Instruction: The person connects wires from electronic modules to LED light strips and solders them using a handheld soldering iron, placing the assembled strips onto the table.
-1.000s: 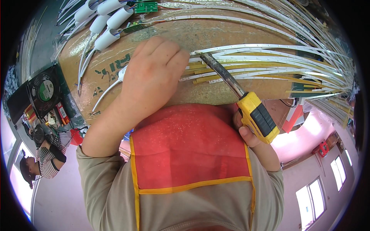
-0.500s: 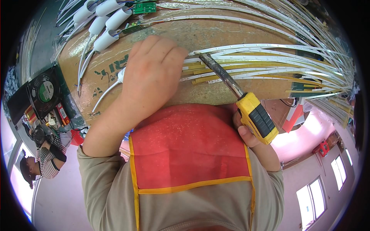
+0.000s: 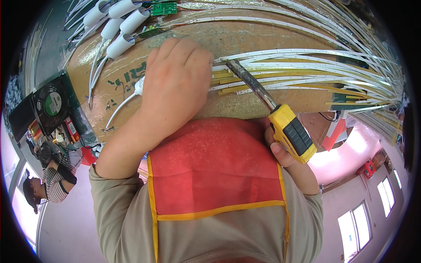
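Note:
My left hand [image 3: 177, 81] is closed over the left ends of the white LED strips [image 3: 294, 65], its back toward me. What its fingers pinch is hidden beneath it. Beside the wrist, the end of a white plastic sleeve with a white cable [image 3: 139, 86] shows, partly covered by the hand. In my right hand [image 3: 280, 151] is a yellow and black soldering iron [image 3: 291, 131], held by its handle. Its dark metal barrel slants up and left, and the tip sits at the strip ends, just right of my left fingers.
Under the work lies a brown cardboard sheet [image 3: 245, 37]. White cylindrical housings [image 3: 120, 46] and green circuit boards [image 3: 163, 8] with wires lie at the far left. A black fan [image 3: 50, 101] stands at the left edge. Another person [image 3: 55, 184] sits beyond it.
My left hand has shifted slightly right, uncovering a little more of the white sleeve. The soldering iron has barely moved, its tip staying at the strip ends.

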